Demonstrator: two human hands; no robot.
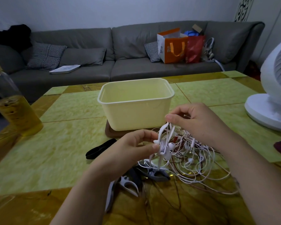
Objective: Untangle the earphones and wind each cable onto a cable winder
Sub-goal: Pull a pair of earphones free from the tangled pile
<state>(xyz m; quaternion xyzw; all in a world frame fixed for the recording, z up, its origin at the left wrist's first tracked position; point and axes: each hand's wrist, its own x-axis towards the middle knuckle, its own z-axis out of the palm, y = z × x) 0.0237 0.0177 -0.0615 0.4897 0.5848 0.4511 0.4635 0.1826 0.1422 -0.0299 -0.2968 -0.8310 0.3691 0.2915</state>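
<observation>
Green-tiled surface (75, 108) before grey sofa (120, 51), cream tub (135, 114) looks empty, bottle (11, 101) half amber liquid; left hand (133, 146) fingers pinch white cable winder (163, 143), right hand (196, 122) fingers pinch its cable (169, 127).

My one head view looks forward and down, close over the surface (71, 143), sofa (120, 65) beyond.

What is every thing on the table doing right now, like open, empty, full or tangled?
Cream plastic tub: open, looks empty.
Clear bottle of yellow drink: upright, about half full.
White cable winder: held in left hand, cable partly wound on it.
Right hand: pinching a white cable loop.
Pile of white and reddish earphone cables: tangled.
Grey and white spare winders: lying unused.
White fan: standing; running or not, cannot tell.
</observation>
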